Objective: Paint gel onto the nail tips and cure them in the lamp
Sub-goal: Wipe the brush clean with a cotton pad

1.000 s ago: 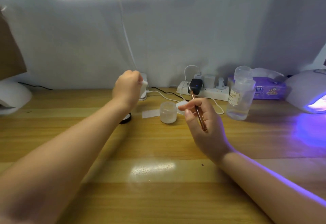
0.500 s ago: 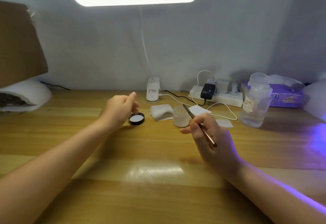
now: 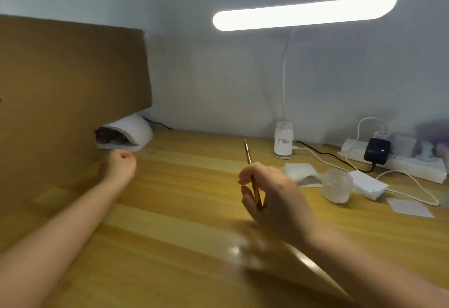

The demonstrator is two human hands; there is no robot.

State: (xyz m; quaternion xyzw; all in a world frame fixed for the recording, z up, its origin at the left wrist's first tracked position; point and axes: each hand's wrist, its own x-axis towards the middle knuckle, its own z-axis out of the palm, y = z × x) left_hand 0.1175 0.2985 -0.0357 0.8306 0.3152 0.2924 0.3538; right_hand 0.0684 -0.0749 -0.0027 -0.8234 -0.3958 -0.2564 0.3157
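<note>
While the left hand reaches out to the mouth of the white lamp at far left, its fingers are curled in tight; whether they pinch a nail tip can't be told, nothing shows between them. The hand sits just in front of the lamp's opening, close to its base. The lamp's inside is dark and blurred. A brown cardboard sheet stands over and beside the lamp, covering most of it.

Right hand is mid-desk, raised off the wood, with thumb and fingers pinching the brush. The brush is near upright, tip up and tilted slightly left, its lower end hidden in the palm. The other fingers are loosely curled around the handle.

On the desk, right of the right hand: a frosted jar, with white wipes just beside it on the left. A folded white pad touches the jar's right side, and a small flat square lies further right.

At the back: the desk light is lit, its base against the wall. A power strip with a black adapter is plugged in, and cables run across the desk.

No nail tips clearly visible anywhere.
</note>
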